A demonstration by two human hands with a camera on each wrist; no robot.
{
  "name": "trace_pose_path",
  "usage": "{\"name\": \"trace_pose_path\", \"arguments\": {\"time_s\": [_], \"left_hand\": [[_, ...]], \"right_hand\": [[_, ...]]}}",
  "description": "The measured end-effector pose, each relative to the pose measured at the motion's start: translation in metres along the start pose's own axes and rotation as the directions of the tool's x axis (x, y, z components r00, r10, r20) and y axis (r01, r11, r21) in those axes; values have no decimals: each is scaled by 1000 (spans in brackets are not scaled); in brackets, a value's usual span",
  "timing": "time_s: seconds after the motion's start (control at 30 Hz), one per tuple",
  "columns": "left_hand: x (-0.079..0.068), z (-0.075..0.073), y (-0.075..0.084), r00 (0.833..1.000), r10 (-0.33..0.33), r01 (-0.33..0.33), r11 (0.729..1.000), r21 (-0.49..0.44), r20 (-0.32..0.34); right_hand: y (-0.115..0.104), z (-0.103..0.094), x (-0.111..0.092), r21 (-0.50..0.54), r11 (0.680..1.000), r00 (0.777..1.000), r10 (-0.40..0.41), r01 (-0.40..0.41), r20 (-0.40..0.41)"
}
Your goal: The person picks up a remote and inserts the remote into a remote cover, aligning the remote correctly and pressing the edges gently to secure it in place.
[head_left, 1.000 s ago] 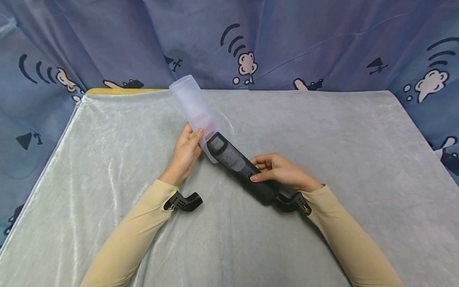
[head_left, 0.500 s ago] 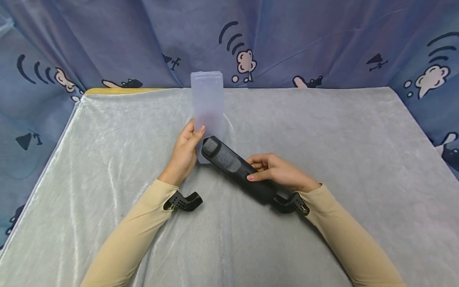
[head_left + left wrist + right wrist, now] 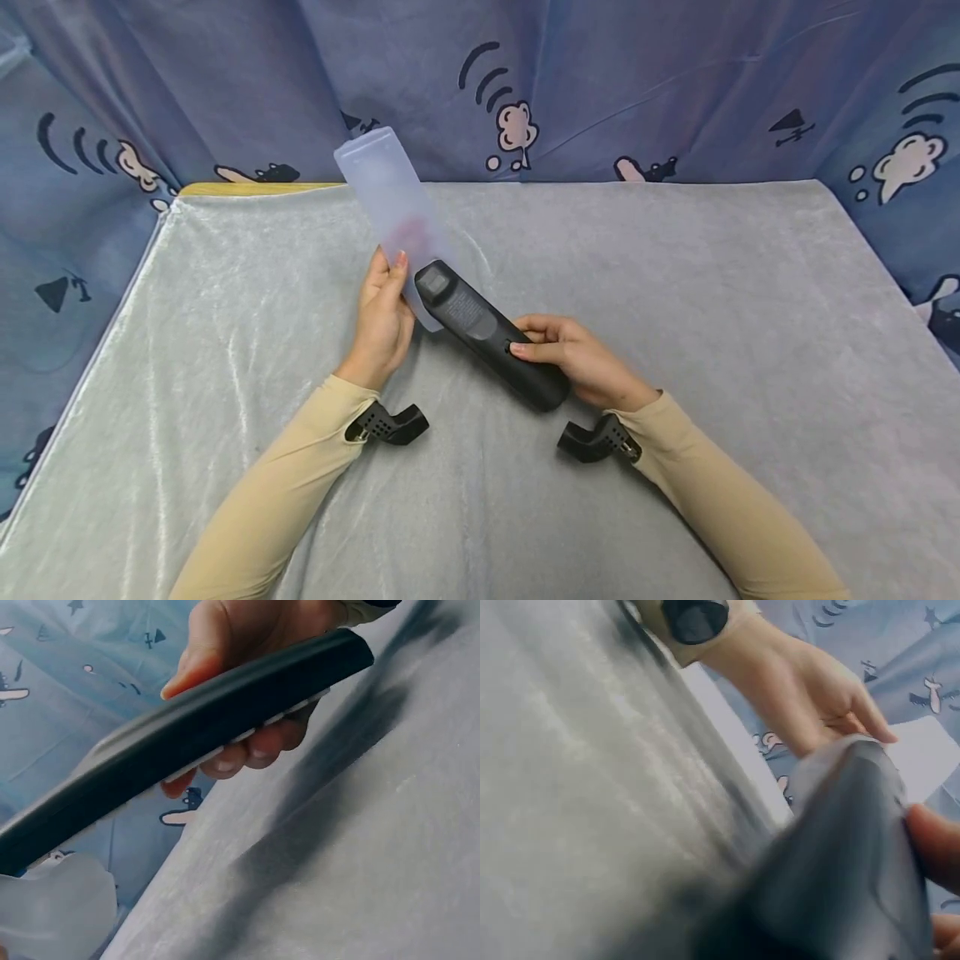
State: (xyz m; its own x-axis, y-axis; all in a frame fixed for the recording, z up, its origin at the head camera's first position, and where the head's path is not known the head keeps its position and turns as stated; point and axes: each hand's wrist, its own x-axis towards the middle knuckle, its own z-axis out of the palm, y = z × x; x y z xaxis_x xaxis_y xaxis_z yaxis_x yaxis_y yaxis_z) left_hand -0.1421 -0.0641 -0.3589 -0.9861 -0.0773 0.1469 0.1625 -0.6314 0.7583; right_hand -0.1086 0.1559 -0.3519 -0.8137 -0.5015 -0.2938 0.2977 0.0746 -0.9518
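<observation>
My left hand [image 3: 385,321] grips a translucent, pale silicone sleeve [image 3: 386,187] near its lower end, thumb on top. The sleeve slants up and to the left. A black remote control [image 3: 491,337] lies back side up in my right hand [image 3: 581,358], which holds its lower half between thumb and fingers. Its upper end overlaps the lower part of the sleeve in the head view. In the left wrist view, pale buttons line the underside of the remote control [image 3: 187,724], and the sleeve's end [image 3: 67,907] is just below its tip. Whether the remote's tip is inside the sleeve is unclear.
A pale grey velvety cloth [image 3: 712,333] covers the table. Behind it hangs a blue printed curtain [image 3: 637,83]. A yellow strip [image 3: 255,189] shows along the table's back left edge. Black camera mounts [image 3: 393,425] stick out from both wrists.
The sleeve swung upright and then tilted back to the left, now a little higher. The remote control and right hand shifted slightly up and left.
</observation>
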Motion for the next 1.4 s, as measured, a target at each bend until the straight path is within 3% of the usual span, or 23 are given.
{"name": "trace_pose_path", "arguments": {"time_s": [0.2, 0.3, 0.4, 0.53, 0.6, 1.17, 1.4], "left_hand": [[2, 1, 1, 1000, 24, -26, 996, -87, -15], [1, -1, 1, 998, -51, 54, 991, -124, 28], [0, -4, 2, 986, -141, 154, 976, -152, 89], [-1, -5, 2, 969, -168, 196, 969, -148, 178], [-1, -4, 2, 964, -166, 197, 970, -140, 210], [-9, 0, -7, 935, -237, 306, 916, -260, 266], [-11, 1, -10, 922, -240, 313, 924, -220, 304]], "right_hand": [[2, 6, 0, -71, 992, 989, -115, 109, -96], [2, 6, 1, -124, 983, 985, -146, 134, -96], [2, 5, 2, -179, 974, 983, -158, 140, -91], [1, 5, 3, -210, 968, 982, -160, 136, -98], [1, 6, 3, -202, 970, 983, -154, 131, -102], [6, 10, 4, -30, 993, 986, -117, 114, -115], [9, 11, 4, 58, 991, 990, -112, 117, -86]]}}
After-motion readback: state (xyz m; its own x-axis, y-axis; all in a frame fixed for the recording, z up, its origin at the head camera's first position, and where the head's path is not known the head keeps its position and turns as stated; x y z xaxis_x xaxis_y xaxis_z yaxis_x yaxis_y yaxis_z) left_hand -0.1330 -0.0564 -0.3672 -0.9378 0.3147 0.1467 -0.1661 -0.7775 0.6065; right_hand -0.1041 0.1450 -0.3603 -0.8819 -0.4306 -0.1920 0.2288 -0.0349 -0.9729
